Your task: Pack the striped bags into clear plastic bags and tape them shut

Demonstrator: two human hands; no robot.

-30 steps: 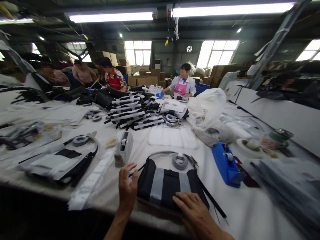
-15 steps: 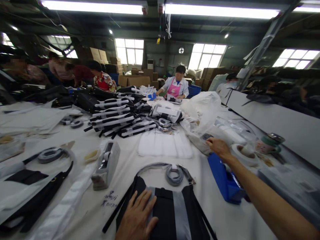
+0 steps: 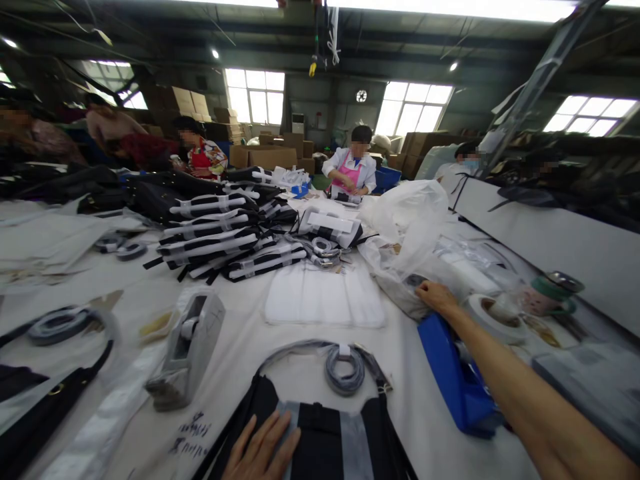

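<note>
A black handbag (image 3: pixel 320 440) lies before me, with grey strips across its body and its handle looped toward the far side. Within that loop sits a coiled grey strap (image 3: pixel 345 371) held by a white band. My left hand (image 3: pixel 263 450) rests flat on the bag's left part, fingers stretched out. Over on the right, my right hand (image 3: pixel 437 297) reaches past the blue tape dispenser (image 3: pixel 453 380) to the edge of a clear plastic bag (image 3: pixel 405 263). Its fingers are curled together; whatever they pinch is too small to make out. A dark coil shows just beside the fingertips.
A grey tape dispenser (image 3: pixel 187 350) stands left of the handbag. White foam sheets (image 3: pixel 323 300) lie beyond it, before a pile of wrapped black bags (image 3: pixel 215 230). Tape rolls (image 3: pixel 493 317) and a green-lidded cup (image 3: pixel 545 293) are at right. A co-worker in a pink apron (image 3: pixel 349 175) works opposite.
The view has tilted down and shifted slightly. My left hand stays on the handbag, and my right hand remains by the plastic bag. The co-worker opposite has brought both hands together.
</note>
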